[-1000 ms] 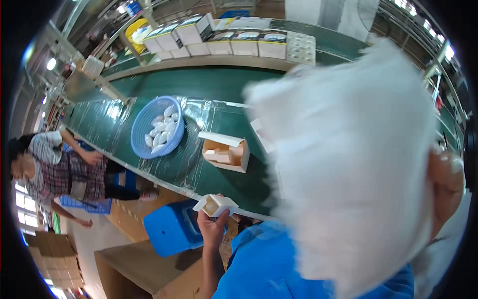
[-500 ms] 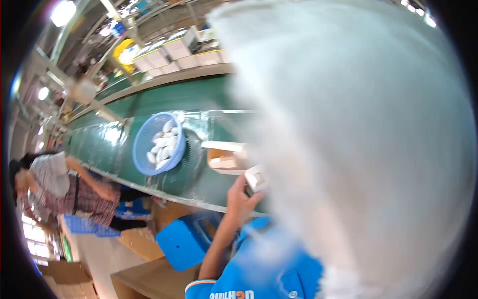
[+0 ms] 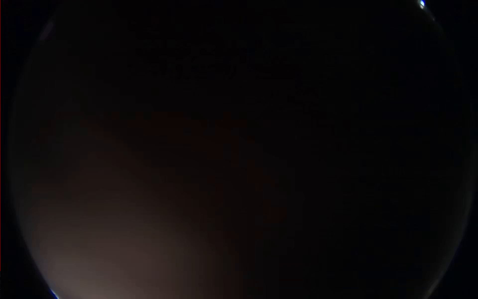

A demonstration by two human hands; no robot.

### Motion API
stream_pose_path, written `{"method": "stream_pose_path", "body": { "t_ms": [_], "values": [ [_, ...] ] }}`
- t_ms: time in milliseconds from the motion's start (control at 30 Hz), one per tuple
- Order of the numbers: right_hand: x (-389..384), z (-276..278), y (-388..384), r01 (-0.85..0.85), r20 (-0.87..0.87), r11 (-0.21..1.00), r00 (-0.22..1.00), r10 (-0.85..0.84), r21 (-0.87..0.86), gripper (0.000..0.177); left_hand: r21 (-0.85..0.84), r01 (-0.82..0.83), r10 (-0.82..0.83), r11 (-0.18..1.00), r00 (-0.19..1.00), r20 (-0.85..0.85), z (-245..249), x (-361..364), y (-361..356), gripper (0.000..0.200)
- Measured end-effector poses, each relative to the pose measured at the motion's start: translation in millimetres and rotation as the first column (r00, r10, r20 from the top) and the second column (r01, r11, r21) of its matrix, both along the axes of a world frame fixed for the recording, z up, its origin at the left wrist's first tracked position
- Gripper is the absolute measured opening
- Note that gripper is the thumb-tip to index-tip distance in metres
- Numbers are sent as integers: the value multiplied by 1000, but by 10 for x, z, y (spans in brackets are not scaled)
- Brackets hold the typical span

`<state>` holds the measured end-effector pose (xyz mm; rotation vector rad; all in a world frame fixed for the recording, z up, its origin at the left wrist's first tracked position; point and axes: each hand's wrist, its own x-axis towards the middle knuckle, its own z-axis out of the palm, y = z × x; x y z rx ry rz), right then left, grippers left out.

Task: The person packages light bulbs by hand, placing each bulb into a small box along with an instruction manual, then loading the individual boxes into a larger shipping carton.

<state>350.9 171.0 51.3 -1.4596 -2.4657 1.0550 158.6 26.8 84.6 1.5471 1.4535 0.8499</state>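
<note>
Room and work surface unreadable, view almost fully black; soft grey-brown blurred patch point(image 3: 119, 264) lower left, tiny bluish-white bright spot point(image 3: 422, 4) at upper right rim. Small white cardboard box hidden, so its place relative to the fingers can't be told. Left hand and right hand can't be made out; can't tell whether fingers grip or spread.

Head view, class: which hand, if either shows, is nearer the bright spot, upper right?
Cannot tell left or right: nearly all is dark, so neither hand can be placed relative to the bright spot.
</note>
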Motion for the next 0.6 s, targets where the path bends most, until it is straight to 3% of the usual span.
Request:
{"method": "stream_pose_path", "body": {
  "t_ms": [100,200,600],
  "values": [
    [-122,-369,184,31,150,999,988,-28,-17,38,-6,14,-14,1000,1000,25,-42,-78,-31,64],
    [-137,-484,186,52,177,998,983,-45,-38,35,-19,42,-41,999,999,28,-79,-127,-70,68],
    [-104,-449,-452,-67,0,987,998,68,-149,26,-57,183,-183,981,983,8,-129,-253,-130,86]
  ]
}}
